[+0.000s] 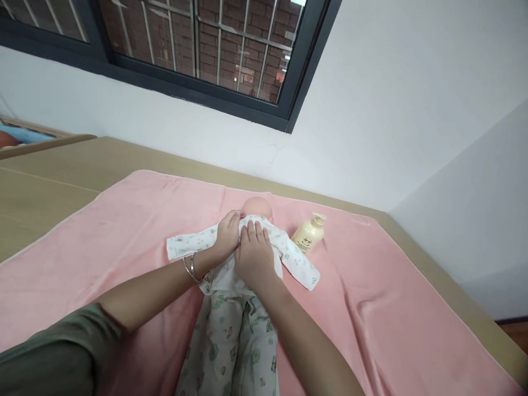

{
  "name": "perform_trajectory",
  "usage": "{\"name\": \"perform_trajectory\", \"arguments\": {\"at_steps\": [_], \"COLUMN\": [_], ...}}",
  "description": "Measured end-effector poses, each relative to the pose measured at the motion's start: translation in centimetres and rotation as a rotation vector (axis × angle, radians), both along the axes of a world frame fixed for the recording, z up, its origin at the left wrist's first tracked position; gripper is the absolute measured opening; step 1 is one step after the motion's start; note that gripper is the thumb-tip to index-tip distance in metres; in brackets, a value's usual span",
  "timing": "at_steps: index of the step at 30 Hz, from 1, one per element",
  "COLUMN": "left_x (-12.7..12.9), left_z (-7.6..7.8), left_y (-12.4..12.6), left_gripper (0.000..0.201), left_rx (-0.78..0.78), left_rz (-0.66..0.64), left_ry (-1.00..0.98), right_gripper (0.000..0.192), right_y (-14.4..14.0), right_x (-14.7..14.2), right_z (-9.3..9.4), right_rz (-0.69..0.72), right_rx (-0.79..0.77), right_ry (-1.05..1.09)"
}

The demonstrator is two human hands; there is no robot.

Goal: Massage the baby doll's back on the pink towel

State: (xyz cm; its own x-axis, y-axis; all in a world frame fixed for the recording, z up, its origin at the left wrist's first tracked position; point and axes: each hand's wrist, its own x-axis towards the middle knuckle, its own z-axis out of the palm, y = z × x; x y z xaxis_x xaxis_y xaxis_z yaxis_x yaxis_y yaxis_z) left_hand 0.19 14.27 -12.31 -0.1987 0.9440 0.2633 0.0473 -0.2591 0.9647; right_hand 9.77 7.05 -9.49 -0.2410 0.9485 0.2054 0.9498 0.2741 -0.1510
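Printed white shirt (pixel 227 278) just below doll's head (pixel 257 205), sleeves spread, on pink blanket (pixel 396 291). Left hand (pixel 228 235) on shirt, below-left of head; can't tell if fingers pinch. Right hand (pixel 256 254) flat on shirt below head, fingers slightly apart. Cream pump bottle (pixel 308 235) below-right of head.

Top (pixel 225 281) is showing white, small green print; trousers (pixel 223 341) are bearing larger green motifs; blanket (pixel 396 297) is showing pink; bottle (pixel 310 233), pale yellow, dark lettering.
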Motion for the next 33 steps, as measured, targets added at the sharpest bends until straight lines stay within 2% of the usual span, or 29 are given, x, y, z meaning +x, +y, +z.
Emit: {"name": "perform_trajectory", "arguments": {"at_steps": [3, 6, 9, 11, 15, 18, 20, 22, 24, 27, 30, 33], "left_x": [-0.1, -0.2, -0.2, -0.2, -0.3, -0.4, -0.4, -0.3, -0.2, -0.1, -0.2, -0.4], "left_z": [0.3, 0.3, 0.2, 0.0, -0.2, -0.2, -0.2, -0.2, -0.4, -1.1, -1.8, -1.8], "left_y": [-0.3, -0.4, -0.3, -0.1, 0.4, 0.6, 0.5, 0.1, -0.8, -2.8, -4.6, -4.6], "left_gripper": [0.03, 0.03, 0.027, 0.026, 0.028, 0.033, 0.038, 0.043, 0.046, 0.053, 0.057, 0.056], "left_rx": [0.013, 0.04, 0.053, 0.045, 0.009, 0.037, 0.084, 0.123, 0.148, 0.202, 0.25, 0.229], "left_rz": [-0.009, -0.031, -0.054, -0.067, -0.081, -0.078, -0.089, -0.114, -0.13, -0.125, -0.123, -0.14], "left_ry": [0.026, 0.089, 0.163, 0.192, 0.22, 0.339, 0.476, 0.632, 0.788, 0.946, 0.974, 0.942], "right_gripper": [0.055, 0.065, 0.075, 0.071, 0.058, 0.044, 0.045, 0.045, 0.045, 0.052, 0.056, 0.058], "right_y": [1.0, 2.2, 1.8, 0.5, -1.9, -1.6, -0.5, 1.1, 2.5, 4.1, 4.7, 4.0], "right_x": [1.2, 2.7, 2.3, 1.3, 0.7, 2.2, 3.6, 4.9, 5.7, 6.5, 6.7, 6.1], "right_z": [0.5, 0.9, 1.2, 1.6, 3.6, 5.4, 5.8, 5.2, 3.8, 1.6, 0.6, 1.1], "right_rz": [0.096, -0.062, -0.234, -0.244, -0.15, -0.129, -0.191, -0.265, -0.289, -0.247, -0.204, -0.201], "right_rx": [-0.054, -0.11, -0.135, -0.133, -0.176, -0.232, -0.208, -0.115, -0.065, -0.114, -0.172, -0.202], "right_ry": [0.036, 0.098, 0.07, 0.009, -0.106, -0.032, 0.073, 0.167, 0.228, 0.228, 0.197, 0.127]}}
